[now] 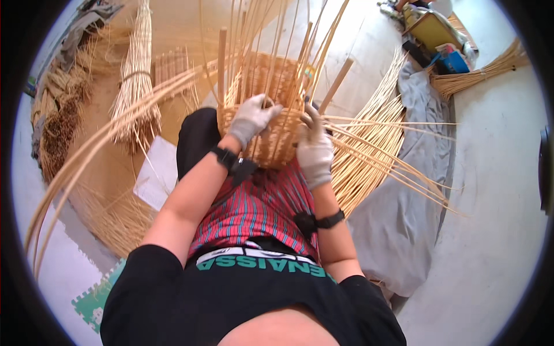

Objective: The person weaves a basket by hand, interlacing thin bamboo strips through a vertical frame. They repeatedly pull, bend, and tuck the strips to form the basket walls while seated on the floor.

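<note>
A half-woven wicker basket (277, 141) rests between my legs, with upright canes and several thicker wooden stakes rising from its wall. My left hand (253, 118), in a pale work glove, lies over the near rim, its fingers pinched on a wicker cane that curves up by the fingertips. At the basket's right side is my right hand (315, 150), gloved too, its bent fingers against the rim; the fingertips partly hide what they touch. Loose canes (392, 158) stick out sideways past the right hand. Other long canes (115, 124) arch away to the left.
A tied bundle of pale canes (135, 81) lies at the far left, near darker bundles (60, 109). More canes (369, 138) spread on a grey cloth (398, 236) at the right. A white sheet (158, 173) lies left of my knee. Another bundle (479, 75) is far right.
</note>
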Action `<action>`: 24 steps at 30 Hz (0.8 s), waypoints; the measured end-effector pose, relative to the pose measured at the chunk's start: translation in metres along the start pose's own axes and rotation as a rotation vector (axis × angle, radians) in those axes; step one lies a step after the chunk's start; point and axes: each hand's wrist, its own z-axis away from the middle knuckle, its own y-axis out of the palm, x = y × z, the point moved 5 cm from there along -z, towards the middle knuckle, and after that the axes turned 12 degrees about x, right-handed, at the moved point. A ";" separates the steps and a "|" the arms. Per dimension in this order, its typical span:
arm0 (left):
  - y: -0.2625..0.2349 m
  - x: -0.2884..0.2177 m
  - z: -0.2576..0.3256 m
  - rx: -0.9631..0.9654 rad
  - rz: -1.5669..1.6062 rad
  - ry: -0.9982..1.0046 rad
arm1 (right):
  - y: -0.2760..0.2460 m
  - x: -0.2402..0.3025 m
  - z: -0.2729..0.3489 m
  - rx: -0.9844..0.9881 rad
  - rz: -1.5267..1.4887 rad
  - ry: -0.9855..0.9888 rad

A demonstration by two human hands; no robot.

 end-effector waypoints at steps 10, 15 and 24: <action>-0.085 0.062 0.094 -0.601 -0.515 0.443 | 0.091 0.129 -0.042 0.162 -0.060 -0.316; -0.108 0.114 0.063 -0.504 -0.600 0.374 | 0.122 0.180 -0.122 0.076 0.191 -0.193; -0.111 0.090 0.082 -0.508 -0.691 0.349 | 0.122 0.187 -0.114 -0.138 0.032 -0.461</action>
